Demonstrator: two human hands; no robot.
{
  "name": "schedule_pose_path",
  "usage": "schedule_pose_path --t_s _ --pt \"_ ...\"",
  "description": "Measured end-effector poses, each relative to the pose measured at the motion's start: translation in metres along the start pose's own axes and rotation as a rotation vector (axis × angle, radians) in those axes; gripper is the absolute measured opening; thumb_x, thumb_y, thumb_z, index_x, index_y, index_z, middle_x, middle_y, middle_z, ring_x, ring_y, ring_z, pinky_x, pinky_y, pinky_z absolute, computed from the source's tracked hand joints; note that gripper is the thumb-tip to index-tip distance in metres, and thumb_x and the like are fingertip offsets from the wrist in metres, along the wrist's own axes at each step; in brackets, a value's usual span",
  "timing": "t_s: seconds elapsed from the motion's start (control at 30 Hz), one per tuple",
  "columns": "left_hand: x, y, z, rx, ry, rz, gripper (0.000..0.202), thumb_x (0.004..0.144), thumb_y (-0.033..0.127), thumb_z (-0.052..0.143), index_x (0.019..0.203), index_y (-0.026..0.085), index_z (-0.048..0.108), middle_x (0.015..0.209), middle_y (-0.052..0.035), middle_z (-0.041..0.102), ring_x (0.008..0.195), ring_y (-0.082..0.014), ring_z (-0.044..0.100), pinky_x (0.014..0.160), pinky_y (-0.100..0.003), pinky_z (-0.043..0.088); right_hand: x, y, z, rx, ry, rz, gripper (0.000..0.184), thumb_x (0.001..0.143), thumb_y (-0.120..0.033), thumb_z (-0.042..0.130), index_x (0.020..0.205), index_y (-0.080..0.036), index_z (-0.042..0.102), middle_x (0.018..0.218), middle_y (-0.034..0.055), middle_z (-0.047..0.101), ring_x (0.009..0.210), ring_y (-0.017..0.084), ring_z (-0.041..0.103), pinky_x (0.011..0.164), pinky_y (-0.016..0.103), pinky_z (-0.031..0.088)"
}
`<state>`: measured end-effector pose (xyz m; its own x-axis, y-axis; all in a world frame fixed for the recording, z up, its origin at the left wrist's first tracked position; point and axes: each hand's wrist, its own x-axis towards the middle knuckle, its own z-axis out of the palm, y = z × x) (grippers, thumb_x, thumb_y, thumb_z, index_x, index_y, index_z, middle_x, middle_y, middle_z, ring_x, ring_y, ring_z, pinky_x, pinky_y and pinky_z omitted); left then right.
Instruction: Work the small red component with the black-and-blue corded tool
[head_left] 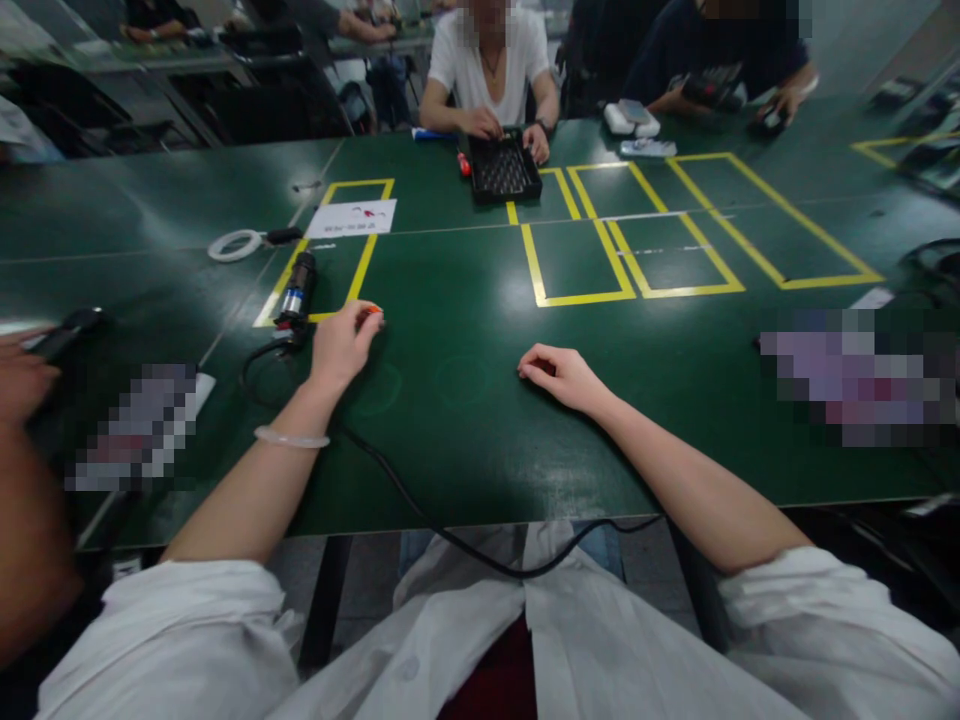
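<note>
Hands lie apart: left hand [341,345] pinches orange piece [369,311], right hand [562,376] curled, grip unclear.

the person wears a white coat [480,640], open down the front, with one small white button [409,668] near the edge and dark red cloth [501,680] showing under it. the left sleeve [172,630] and the right sleeve [832,630] are wide and end by the elbows, so both arms are bare below. a thin, milky white bangle [291,438] goes round the wrist behind the left hand [341,345].
</note>
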<state>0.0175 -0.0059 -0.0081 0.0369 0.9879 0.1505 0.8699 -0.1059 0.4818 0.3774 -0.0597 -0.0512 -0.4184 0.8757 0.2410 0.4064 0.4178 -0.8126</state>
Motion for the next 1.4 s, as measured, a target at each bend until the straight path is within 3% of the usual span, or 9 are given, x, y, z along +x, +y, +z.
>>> schedule_pose_path --t_s 0.1,0.2,0.27,0.37,0.53,0.67,0.77,0.97,1.4 --pt "-0.013 0.057 0.025 -0.332 -0.214 0.196 0.043 0.096 0.041 0.047 0.125 0.013 0.063 0.091 -0.0069 0.067 0.083 -0.0175 0.063 0.082 -0.030 0.047 -0.001 0.001 0.000 0.049 0.008 0.016 0.016 0.091 -0.029 0.057 0.087 -0.017 0.067 0.079 0.0030 0.070 0.066 0.013 0.057 0.065 0.026 0.043" --pt "-0.027 0.101 0.049 -0.552 -0.491 0.276 0.046 0.095 0.040 0.051 0.130 0.013 0.062 0.086 -0.0053 0.065 0.077 -0.0151 0.060 0.075 -0.028 0.047 -0.001 0.001 0.001 0.192 -0.005 0.047 0.016 0.089 -0.032 0.061 0.094 -0.017 0.065 0.081 0.0030 0.071 0.068 0.013 0.060 0.066 0.026 0.046" --pt "-0.034 0.118 0.064 -0.658 -0.620 0.294 0.053 0.094 0.040 0.054 0.139 0.012 0.055 0.080 -0.0031 0.061 0.073 -0.0143 0.057 0.069 -0.026 0.045 -0.001 0.002 0.002 0.329 -0.041 0.057 0.025 0.086 -0.035 0.066 0.103 -0.018 0.061 0.083 0.0026 0.070 0.069 0.013 0.061 0.065 0.026 0.047" --pt "-0.038 0.127 0.079 -0.793 -0.716 0.293 0.069 0.092 0.040 0.059 0.151 0.011 0.039 0.070 0.0017 0.054 0.067 -0.0137 0.054 0.065 -0.026 0.044 0.000 0.003 0.005 0.449 -0.106 0.042 0.034 0.084 -0.041 0.071 0.106 -0.018 0.058 0.083 0.0020 0.068 0.069 0.013 0.061 0.064 0.026 0.047" --pt "-0.039 0.121 0.089 -0.928 -0.705 0.226 0.062 0.095 0.041 0.056 0.147 0.011 0.041 0.080 -0.0022 0.062 0.073 -0.0137 0.060 0.073 -0.028 0.048 0.000 0.001 0.007 0.482 -0.123 0.041 0.032 0.085 -0.045 0.071 0.097 -0.017 0.059 0.084 0.0034 0.069 0.073 0.014 0.063 0.069 0.027 0.049" --pt "-0.038 0.115 0.093 -1.019 -0.675 0.137 0.039 0.095 0.043 0.056 0.118 0.012 0.056 0.086 -0.0061 0.065 0.074 -0.0144 0.063 0.074 -0.029 0.051 0.000 -0.001 0.007 0.487 -0.096 0.054 0.032 0.083 -0.044 0.073 0.096 -0.018 0.060 0.083 0.0026 0.068 0.072 0.013 0.062 0.067 0.027 0.049" --pt "-0.037 0.113 0.094 -1.032 -0.661 0.099 0.033 0.094 0.044 0.058 0.102 0.012 0.057 0.083 -0.0062 0.065 0.072 -0.0140 0.063 0.073 -0.030 0.051 0.000 0.000 0.008 0.483 -0.075 0.061 0.032 0.081 -0.043 0.075 0.095 -0.019 0.060 0.081 0.0016 0.067 0.069 0.012 0.060 0.065 0.026 0.048" --pt "-0.037 0.113 0.094 -0.974 -0.672 0.120 0.034 0.085 0.039 0.070 0.101 0.012 0.059 0.086 -0.0067 0.068 0.076 -0.0136 0.064 0.076 -0.030 0.051 0.001 0.003 0.009 0.467 -0.067 0.065 0.032 0.080 -0.041 0.075 0.097 -0.019 0.059 0.080 0.0004 0.065 0.068 0.012 0.058 0.064 0.026 0.048" --pt "-0.041 0.113 0.093 -0.936 -0.517 0.182 0.029 0.078 0.027 0.075 0.097 0.013 0.058 0.089 -0.0036 0.061 0.072 -0.0096 0.059 0.068 -0.024 0.049 0.008 -0.003 0.006 0.445 -0.053 0.144 0.032 0.081 -0.045 0.073 0.090 -0.017 0.061 0.076 0.0003 0.064 0.062 0.011 0.059 0.056 0.023 0.047"
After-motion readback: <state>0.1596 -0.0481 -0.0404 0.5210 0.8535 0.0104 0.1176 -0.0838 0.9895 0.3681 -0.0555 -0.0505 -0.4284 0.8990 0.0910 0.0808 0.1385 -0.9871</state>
